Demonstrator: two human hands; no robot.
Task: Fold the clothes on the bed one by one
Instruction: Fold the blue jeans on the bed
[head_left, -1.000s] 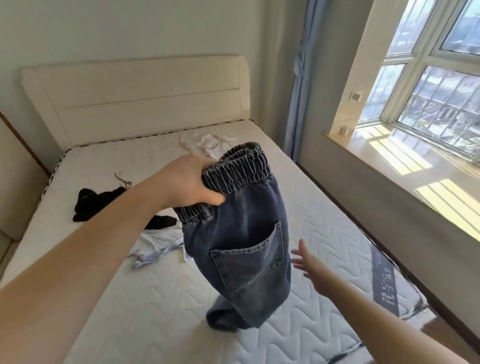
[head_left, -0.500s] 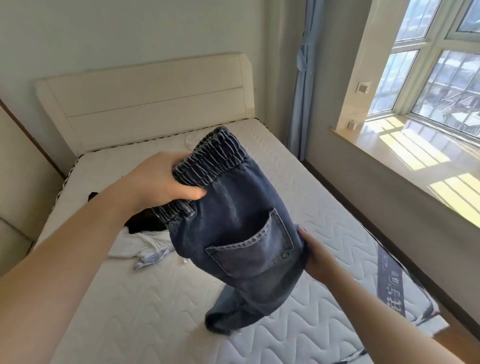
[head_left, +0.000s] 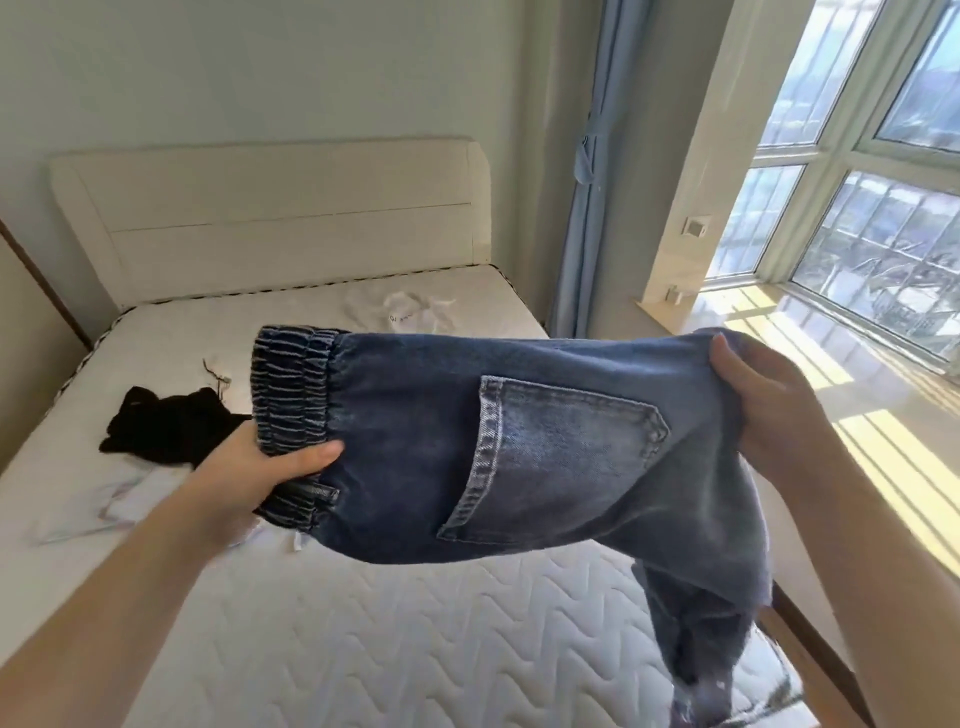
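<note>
**Both hands stretch the jeans flat above the mattress**

Left hand (head_left: 260, 473) grips the elastic waistband (head_left: 293, 384) of the jeans (head_left: 519, 447) at its near corner, thumb laid across the denim and the other fingers hidden behind the cloth. Holding the gathered band there gives a firm anchor, since the elastic bunches and would otherwise sag. Right hand (head_left: 769, 400) clutches the cloth on the opposite side, fingers curled round a bunch of denim near the seat or upper leg; which part exactly cannot be told. Pulling the two grips apart holds the garment sideways and taut in the air, back pocket (head_left: 556, 457) facing the camera, probably so the halves can be lined up before they are laid down for folding.

Below the right hand the legs (head_left: 696, 639) hang loose toward the near right edge of the bed, their ends blurred. The jeans are clear of the mattress (head_left: 363, 639), whose bare quilted surface lies beneath them, a likely place to set them down.

Farther out, other clothes wait on the bed: a black garment (head_left: 166, 431) at the left, a pale one (head_left: 104, 499) just beside it and nearer, and a white piece (head_left: 410, 312) far off by the headboard (head_left: 291, 218). Sunlight falls on the window ledge (head_left: 857, 395) at the right, with a blue curtain (head_left: 592, 171) beyond.
</note>
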